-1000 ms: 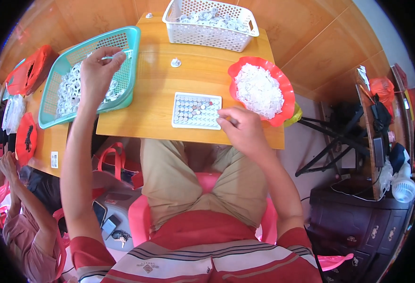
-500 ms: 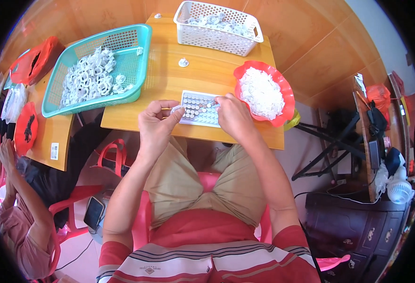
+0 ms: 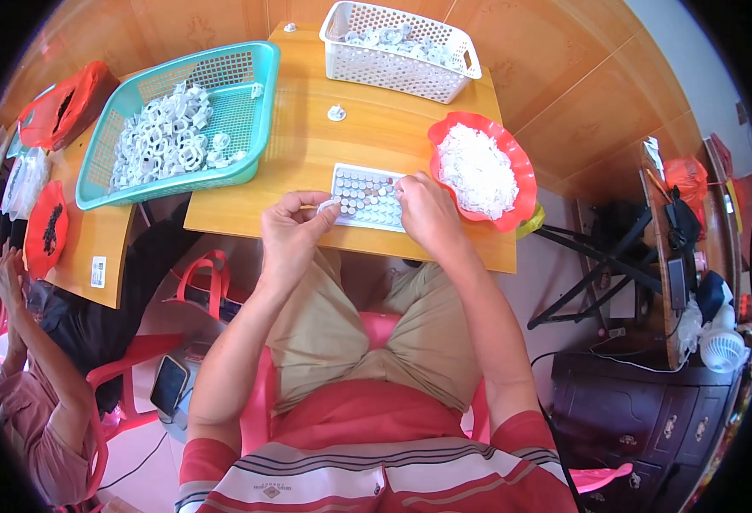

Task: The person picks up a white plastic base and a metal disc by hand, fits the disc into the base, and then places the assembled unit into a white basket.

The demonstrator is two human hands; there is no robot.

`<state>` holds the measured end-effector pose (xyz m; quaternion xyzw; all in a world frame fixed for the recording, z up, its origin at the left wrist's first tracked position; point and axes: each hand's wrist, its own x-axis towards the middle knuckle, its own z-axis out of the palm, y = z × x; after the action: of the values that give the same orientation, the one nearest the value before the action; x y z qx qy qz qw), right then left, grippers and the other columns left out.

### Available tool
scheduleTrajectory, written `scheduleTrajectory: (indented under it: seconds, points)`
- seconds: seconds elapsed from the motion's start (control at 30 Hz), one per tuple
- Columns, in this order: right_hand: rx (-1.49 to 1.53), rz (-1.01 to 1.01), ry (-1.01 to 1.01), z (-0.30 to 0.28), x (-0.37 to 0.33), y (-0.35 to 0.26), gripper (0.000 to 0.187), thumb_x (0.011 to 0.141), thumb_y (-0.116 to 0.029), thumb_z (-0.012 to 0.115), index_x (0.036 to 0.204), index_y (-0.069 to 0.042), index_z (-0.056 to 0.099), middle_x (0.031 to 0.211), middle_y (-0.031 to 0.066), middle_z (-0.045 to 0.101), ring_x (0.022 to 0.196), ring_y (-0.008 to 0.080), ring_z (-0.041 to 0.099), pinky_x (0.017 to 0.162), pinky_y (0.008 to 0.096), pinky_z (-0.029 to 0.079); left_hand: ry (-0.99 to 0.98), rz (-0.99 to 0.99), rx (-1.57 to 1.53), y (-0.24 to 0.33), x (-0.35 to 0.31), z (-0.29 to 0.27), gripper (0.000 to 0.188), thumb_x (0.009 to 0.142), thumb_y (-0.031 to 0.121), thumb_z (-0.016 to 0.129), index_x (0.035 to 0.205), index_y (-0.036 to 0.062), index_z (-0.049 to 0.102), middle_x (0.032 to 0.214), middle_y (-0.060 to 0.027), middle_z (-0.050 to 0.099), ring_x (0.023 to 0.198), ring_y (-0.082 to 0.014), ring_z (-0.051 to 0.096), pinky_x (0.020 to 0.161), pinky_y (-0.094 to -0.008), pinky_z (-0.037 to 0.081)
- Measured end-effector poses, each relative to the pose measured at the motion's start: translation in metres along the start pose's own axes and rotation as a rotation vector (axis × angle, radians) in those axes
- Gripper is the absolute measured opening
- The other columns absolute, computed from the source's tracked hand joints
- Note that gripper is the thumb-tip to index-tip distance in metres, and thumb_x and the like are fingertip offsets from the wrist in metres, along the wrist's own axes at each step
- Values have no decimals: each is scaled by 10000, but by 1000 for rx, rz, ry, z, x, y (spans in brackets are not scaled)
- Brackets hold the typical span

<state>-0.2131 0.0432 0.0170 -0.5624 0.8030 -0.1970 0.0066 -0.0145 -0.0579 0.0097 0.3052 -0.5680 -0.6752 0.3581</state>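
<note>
A white rectangular tray (image 3: pixel 367 226) lies near the front edge of the table, filled with rows of small round whitish pieces. At its left end my left hand (image 3: pixel 295 229) is closed, pinching a small white plastic part (image 3: pixel 327 205) between thumb and fingers. My right hand (image 3: pixel 427 210) is over the tray's right end, fingers bent and pressed together at the round pieces. Whatever sits in those fingertips is too small to make out. Right beside that hand stands a red scalloped bowl (image 3: pixel 525 162) heaped with small white pieces.
A turquoise basket (image 3: pixel 261 128) of white-grey plastic rings stands left, a white perforated basket (image 3: pixel 393 77) of similar parts at the back. One loose white part (image 3: pixel 336 113) lies mid-table. Another person's hands (image 3: pixel 8 278) are at the far left, near a red dish (image 3: pixel 38 256).
The view has shifted slightly. Both hands remain at the tray, my left still pinching the white part and my right fingers still at the tray's right end.
</note>
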Motion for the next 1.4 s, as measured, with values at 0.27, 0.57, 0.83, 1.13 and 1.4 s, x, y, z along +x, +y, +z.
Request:
scheduleTrajectory:
  seconds: [0.27,0.57,0.83,1.13,1.4]
  points:
    - [418,124,178,-9,-17,1,95,861,-53,620,901,30,644,823,173,672,721,266,660,655,370,508,-6,-44,-37,-1,-6,8,184,838,27,725,997,-47,668,768,-56,684,672,-59,607,607,-186,487]
    - [532,105,260,-13,-31,5,138,895,-74,637,985,23,678,818,55,692,646,79,605,604,251,517,-67,-72,-60,1,-16,22,182,839,39,729,999,-29,677,827,-44,680,678,-61,604,628,-195,506]
    - [743,234,150,-14,-39,1,168,910,-77,630,1023,40,674,866,59,694,727,86,643,657,251,560,-83,-230,-124,9,-19,27,241,868,51,699,1089,-31,647,940,-72,686,790,-102,644,717,-225,541]
    - [961,214,109,-20,-57,-10,181,884,-36,637,1037,58,660,906,82,697,772,112,655,673,257,531,-167,-323,-311,3,-26,27,323,873,-31,645,1194,-32,608,1035,-103,675,896,-146,654,812,-261,561]
    - [1220,184,-26,-22,-64,-19,129,906,-3,625,1021,55,609,931,75,675,841,102,644,768,247,541,-189,-379,-380,11,-35,36,313,864,-55,638,1175,-37,612,1041,-106,672,895,-156,659,821,-264,568]
